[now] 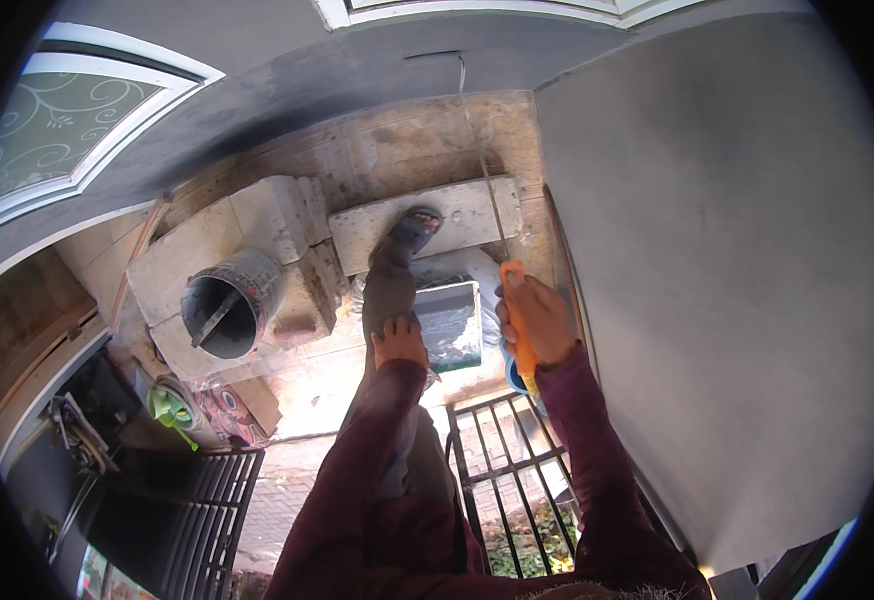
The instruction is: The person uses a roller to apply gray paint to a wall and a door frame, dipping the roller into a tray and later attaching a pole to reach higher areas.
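right hand [539,322] fingers wrapped tight around orange trowel handle [520,330], left hand [399,343] fingers spread flat on knee [389,300]

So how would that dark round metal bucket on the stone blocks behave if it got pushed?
The dark round metal bucket looks stiff, so it probably wouldn't flex. It seems tilted on the pale stone blocks, so a push might tip it over the edge. A stick inside hints at contents, so it may be heavy.
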`<move>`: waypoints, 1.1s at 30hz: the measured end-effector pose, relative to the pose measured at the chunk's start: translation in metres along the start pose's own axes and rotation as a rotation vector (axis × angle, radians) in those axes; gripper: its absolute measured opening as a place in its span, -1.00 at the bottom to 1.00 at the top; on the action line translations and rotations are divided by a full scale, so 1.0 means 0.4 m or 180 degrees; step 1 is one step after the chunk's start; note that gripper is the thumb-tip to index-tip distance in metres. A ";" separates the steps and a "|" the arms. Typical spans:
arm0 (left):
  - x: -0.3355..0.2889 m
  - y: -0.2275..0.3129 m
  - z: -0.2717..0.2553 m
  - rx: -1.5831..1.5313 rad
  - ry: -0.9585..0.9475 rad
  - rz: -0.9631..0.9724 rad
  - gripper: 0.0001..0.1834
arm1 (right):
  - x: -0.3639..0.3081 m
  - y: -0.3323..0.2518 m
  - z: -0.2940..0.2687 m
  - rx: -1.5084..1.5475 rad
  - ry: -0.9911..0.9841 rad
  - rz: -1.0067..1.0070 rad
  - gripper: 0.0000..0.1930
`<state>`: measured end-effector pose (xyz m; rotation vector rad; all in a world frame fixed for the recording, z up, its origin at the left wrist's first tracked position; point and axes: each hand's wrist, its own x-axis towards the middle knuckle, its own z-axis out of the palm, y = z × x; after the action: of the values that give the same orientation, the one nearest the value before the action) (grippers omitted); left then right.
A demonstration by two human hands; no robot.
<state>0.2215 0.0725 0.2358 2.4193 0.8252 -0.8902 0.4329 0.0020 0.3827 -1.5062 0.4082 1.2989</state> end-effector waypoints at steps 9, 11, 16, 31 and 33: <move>0.012 0.009 -0.022 -0.0056 -0.0254 -0.0093 -0.58 | 0.183 0.076 -0.018 -0.0152 0.0090 -0.0006 -0.66; 0.013 0.010 -0.026 -0.0071 -0.0321 -0.0098 -0.58 | 0.225 0.086 -0.029 -0.0142 0.0077 0.0034 -0.66; 0.012 0.012 -0.027 -0.0061 -0.0241 -0.0047 -0.59 | 0.350 0.118 -0.059 -0.0248 0.0086 0.0131 -0.64; 0.026 0.011 -0.042 -0.0078 -0.0177 0.0052 -0.57 | 0.761 0.234 -0.112 -0.0031 0.0059 0.0365 -0.67; 0.024 0.007 -0.037 -0.0113 -0.0107 0.0033 -0.59 | 0.749 0.236 -0.119 -0.0027 -0.0018 0.0396 -0.67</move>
<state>0.2357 0.0823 0.2400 2.3696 0.8087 -0.9023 0.4876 0.0326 0.0713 -1.5035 0.4999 1.4030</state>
